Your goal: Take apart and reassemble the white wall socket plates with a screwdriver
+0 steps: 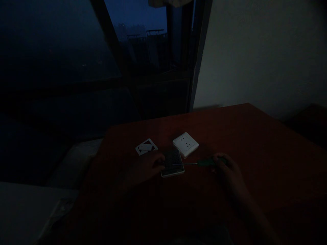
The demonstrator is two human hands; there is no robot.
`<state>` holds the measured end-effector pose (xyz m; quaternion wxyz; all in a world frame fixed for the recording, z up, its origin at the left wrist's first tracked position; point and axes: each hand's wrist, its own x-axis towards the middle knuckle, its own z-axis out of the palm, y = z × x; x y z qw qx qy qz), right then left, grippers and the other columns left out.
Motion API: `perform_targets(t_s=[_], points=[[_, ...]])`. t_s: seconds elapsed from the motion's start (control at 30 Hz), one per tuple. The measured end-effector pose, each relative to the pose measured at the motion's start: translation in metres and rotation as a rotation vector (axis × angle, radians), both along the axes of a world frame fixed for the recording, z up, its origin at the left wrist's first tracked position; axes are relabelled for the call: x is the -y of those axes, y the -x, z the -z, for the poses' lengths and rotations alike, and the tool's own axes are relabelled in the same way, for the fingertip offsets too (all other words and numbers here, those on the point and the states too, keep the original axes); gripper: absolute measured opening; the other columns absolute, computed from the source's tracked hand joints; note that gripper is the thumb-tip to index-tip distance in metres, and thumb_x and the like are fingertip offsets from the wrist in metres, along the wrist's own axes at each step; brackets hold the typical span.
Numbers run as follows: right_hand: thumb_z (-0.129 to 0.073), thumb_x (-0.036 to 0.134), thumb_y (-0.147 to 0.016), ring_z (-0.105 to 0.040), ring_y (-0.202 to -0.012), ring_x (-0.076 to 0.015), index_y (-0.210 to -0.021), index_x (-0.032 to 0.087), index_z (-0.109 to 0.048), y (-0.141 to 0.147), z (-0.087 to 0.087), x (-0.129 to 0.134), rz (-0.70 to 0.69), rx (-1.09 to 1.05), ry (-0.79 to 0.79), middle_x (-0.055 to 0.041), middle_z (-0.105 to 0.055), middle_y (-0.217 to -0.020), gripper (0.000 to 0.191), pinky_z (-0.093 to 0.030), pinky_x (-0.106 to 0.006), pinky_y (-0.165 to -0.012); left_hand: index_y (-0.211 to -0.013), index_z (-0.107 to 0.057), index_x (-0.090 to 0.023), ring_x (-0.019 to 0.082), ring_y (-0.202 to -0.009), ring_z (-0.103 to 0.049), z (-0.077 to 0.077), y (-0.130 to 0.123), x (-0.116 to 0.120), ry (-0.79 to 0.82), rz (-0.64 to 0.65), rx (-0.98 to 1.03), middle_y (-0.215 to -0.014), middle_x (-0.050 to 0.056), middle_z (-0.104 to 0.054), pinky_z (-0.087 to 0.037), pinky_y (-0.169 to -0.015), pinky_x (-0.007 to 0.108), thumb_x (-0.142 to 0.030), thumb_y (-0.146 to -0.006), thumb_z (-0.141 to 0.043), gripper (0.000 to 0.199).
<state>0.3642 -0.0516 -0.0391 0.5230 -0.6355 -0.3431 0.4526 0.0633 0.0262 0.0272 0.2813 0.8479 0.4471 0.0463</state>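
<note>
A dark square plate with a pale rim (173,169) lies on the table. My left hand (149,166) is at its left edge, the thumb and fingers bent round that side. In my right hand (224,166) is a screwdriver with a green handle (205,162); its metal shaft points left and the tip is over the dark plate. Whether the tip touches it, I cannot tell. Just behind the plate sits a white wall socket (186,144), its holes facing up. A thin white frame (146,147) with a pale piece within its outline lies behind my left hand.
The reddish-brown table (219,126) has its far edge near a dark window (143,20) and a pale wall (255,54). The whole scene is very dim. Past the table's left side are pale surfaces.
</note>
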Motion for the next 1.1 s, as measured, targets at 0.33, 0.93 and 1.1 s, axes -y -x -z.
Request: perform_targets(t_s=[0.33, 0.93, 1.1], points=[[-0.066, 0.051, -0.076, -0.055, -0.058, -0.0158, -0.091, 0.024, -0.063, 0.001, -0.003, 0.000, 0.012, -0.010, -0.031, 0.0017, -0.060, -0.066, 0.031, -0.039, -0.024, -0.048, -0.103, -0.058, -0.024, 0.019, -0.095, -0.058, 0.005, 0.004, 0.000, 0.065, -0.030, 0.032, -0.106, 0.001, -0.061, -0.044, -0.081, 0.030, -0.025, -0.075, -0.069, 0.030], [-0.064, 0.051, -0.079, -0.054, -0.056, -0.0146, -0.095, 0.026, -0.062, 0.000, 0.000, 0.000, -0.004, 0.003, -0.012, 0.0021, -0.060, -0.066, 0.030, -0.037, -0.023, -0.046, -0.083, -0.057, -0.020, 0.015, -0.077, -0.056, 0.002, -0.001, -0.012, 0.130, -0.003, 0.009, -0.082, -0.003, -0.059, -0.037, -0.061, 0.022, -0.027, -0.072, -0.068, 0.017], [-0.064, 0.050, -0.079, -0.054, -0.058, -0.0142, -0.095, 0.026, -0.062, 0.003, -0.002, 0.001, 0.002, -0.003, -0.013, 0.0021, -0.060, -0.067, 0.029, -0.037, -0.022, -0.047, -0.090, -0.058, -0.021, 0.016, -0.081, -0.057, 0.000, 0.000, -0.015, 0.108, -0.024, 0.019, -0.088, -0.002, -0.061, -0.040, -0.066, 0.023, -0.026, -0.073, -0.066, 0.019]])
